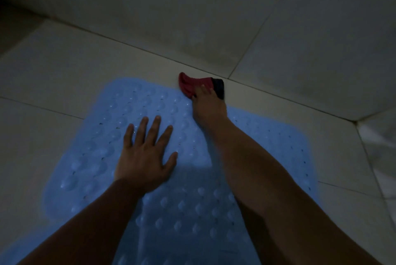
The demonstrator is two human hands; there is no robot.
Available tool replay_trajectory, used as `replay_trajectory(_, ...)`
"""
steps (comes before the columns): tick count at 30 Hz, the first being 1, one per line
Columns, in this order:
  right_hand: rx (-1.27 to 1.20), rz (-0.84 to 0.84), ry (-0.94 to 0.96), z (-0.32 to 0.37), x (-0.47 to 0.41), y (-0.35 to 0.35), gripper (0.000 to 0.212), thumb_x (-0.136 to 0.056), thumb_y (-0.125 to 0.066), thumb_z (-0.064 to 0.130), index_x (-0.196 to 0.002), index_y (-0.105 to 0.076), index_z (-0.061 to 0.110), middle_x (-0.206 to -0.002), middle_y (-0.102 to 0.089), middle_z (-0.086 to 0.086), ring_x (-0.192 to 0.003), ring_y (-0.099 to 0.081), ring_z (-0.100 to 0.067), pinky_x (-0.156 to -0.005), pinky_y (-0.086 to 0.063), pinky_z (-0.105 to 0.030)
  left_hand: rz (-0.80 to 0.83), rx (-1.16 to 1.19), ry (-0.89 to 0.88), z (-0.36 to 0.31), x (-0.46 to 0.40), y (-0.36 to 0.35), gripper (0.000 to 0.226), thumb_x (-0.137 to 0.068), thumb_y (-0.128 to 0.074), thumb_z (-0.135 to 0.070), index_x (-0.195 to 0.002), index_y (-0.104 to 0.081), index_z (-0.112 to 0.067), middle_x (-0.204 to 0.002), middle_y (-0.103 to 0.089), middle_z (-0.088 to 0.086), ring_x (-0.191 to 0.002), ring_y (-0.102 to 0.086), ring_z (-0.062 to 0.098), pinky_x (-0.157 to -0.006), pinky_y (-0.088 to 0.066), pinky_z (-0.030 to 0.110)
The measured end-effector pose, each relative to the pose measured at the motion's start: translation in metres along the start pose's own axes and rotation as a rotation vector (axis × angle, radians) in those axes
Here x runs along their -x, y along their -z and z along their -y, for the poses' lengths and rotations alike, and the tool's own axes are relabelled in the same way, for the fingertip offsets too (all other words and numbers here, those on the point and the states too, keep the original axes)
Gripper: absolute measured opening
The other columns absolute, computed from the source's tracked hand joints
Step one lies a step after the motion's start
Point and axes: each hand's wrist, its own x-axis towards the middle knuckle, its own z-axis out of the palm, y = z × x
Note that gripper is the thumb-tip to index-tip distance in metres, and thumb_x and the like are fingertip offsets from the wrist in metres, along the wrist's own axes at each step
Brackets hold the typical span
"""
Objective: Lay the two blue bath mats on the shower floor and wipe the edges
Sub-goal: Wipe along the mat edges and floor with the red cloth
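Observation:
A blue bath mat (90, 153) with raised bumps lies flat on the pale tiled shower floor (42, 67). A second blue mat (188, 217) lies nearer to me and seems to overlap the first one's near edge. My left hand (143, 157) rests flat on the far mat, fingers spread. My right hand (206, 104) reaches across to the mat's far edge and presses a red and black cloth (192, 85) against the floor there; whether its fingers curl round the cloth I cannot tell.
A tiled wall (214, 18) rises just behind the cloth, meeting the floor along a diagonal grout line. A lighter raised edge or step (379, 146) sits at the right. The scene is dim.

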Motion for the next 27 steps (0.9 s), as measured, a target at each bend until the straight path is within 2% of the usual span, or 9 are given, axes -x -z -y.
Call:
replay_trajectory(3, -0.073, -0.052, -0.083, -0.045, 0.012, 0.016, 0.038, -0.094, -0.045, 0.023, -0.131, -0.054, 0.025, -0.135, -0.058, -0.006, -0.123, -0.056, -0.03, -0.096, -0.049, -0.038, 0.013, 0.011, 0.0, 0.0, -0.001, 0.001, 0.075, -0.097, -0.018, -0.069, -0.162, -0.017, -0.031, -0.172, -0.003, 0.006, -0.158, 0.002, 0.032, -0.124, -0.004, 0.059)
replay_trajectory(6, -0.126, -0.082, -0.265, -0.093, 0.026, 0.035, 0.033, -0.093, -0.048, 0.025, -0.125, -0.057, 0.031, -0.125, -0.063, -0.005, -0.116, -0.06, -0.03, -0.09, -0.04, -0.028, 0.012, 0.016, -0.004, 0.002, 0.0, 0.001, 0.077, -0.097, -0.014, -0.071, -0.162, -0.015, -0.031, -0.172, 0.0, 0.006, -0.158, 0.005, 0.032, -0.124, -0.003, 0.059)
replay_trajectory(10, -0.123, -0.033, -0.499, -0.131, 0.042, 0.044, 0.021, -0.099, -0.04, 0.03, -0.117, -0.051, 0.028, -0.118, -0.063, -0.012, -0.109, -0.061, -0.036, -0.087, -0.037, -0.033, 0.013, 0.019, -0.003, 0.004, 0.0, 0.002, 0.077, -0.096, -0.014, -0.071, -0.162, -0.016, -0.031, -0.172, -0.002, 0.006, -0.158, 0.005, 0.032, -0.124, -0.004, 0.059)
replay_trajectory(12, -0.142, -0.093, -0.459, -0.115, 0.034, 0.039, 0.022, -0.102, -0.038, 0.031, -0.114, -0.054, 0.022, -0.112, -0.062, -0.01, -0.108, -0.061, -0.035, -0.087, -0.039, -0.031, 0.013, 0.017, 0.001, 0.004, 0.0, 0.001, 0.078, -0.096, -0.011, -0.072, -0.162, -0.015, -0.031, -0.172, -0.002, 0.006, -0.158, 0.004, 0.032, -0.124, -0.005, 0.059)
replay_trajectory(15, -0.178, -0.09, -0.205, -0.059, 0.022, 0.031, 0.029, -0.101, -0.039, 0.034, -0.121, -0.055, 0.022, -0.117, -0.063, -0.008, -0.108, -0.061, -0.032, -0.088, -0.044, -0.031, 0.013, 0.015, 0.005, 0.006, -0.002, 0.001, 0.078, -0.096, -0.011, -0.072, -0.162, -0.017, -0.031, -0.172, -0.005, 0.007, -0.158, 0.0, 0.032, -0.124, -0.005, 0.059)
replay_trajectory(19, -0.167, -0.021, -0.075, -0.046, 0.018, 0.025, 0.026, -0.099, -0.037, 0.032, -0.114, -0.056, 0.022, -0.108, -0.065, -0.006, -0.094, -0.063, -0.032, -0.072, -0.043, -0.032, 0.014, 0.012, 0.0, 0.002, 0.0, 0.0, 0.078, -0.096, -0.015, -0.073, -0.162, -0.019, -0.03, -0.171, -0.008, 0.008, -0.158, -0.003, 0.033, -0.124, -0.007, 0.059)
replay_trajectory(22, -0.083, -0.03, -0.141, -0.077, 0.026, 0.047, 0.028, -0.102, -0.041, 0.03, -0.121, -0.06, 0.025, -0.113, -0.066, -0.004, -0.101, -0.063, -0.028, -0.077, -0.035, -0.026, 0.006, 0.002, -0.005, 0.0, -0.001, 0.001, 0.08, -0.095, -0.015, -0.074, -0.162, -0.02, -0.03, -0.171, -0.009, 0.007, -0.158, -0.004, 0.033, -0.124, -0.008, 0.06)
replay_trajectory(24, -0.061, -0.007, -0.223, -0.126, 0.029, 0.051, 0.032, -0.1, -0.046, 0.026, -0.128, -0.061, 0.023, -0.118, -0.064, -0.004, -0.108, -0.06, -0.025, -0.089, -0.039, -0.024, 0.014, -0.005, -0.008, 0.0, -0.001, 0.001, 0.083, -0.093, -0.015, -0.078, -0.162, -0.019, -0.031, -0.171, -0.007, 0.006, -0.158, -0.002, 0.032, -0.124, -0.007, 0.059)
replay_trajectory(27, -0.096, 0.005, -0.416, -0.171, 0.042, 0.075, 0.044, -0.094, -0.057, 0.032, -0.136, -0.059, 0.021, -0.134, -0.061, -0.013, -0.125, -0.058, -0.033, -0.104, -0.043, -0.034, 0.012, 0.007, 0.001, 0.002, 0.002, 0.003, 0.09, -0.089, -0.016, -0.085, -0.162, -0.016, -0.033, -0.172, -0.003, 0.005, -0.158, 0.003, 0.031, -0.125, -0.005, 0.058)
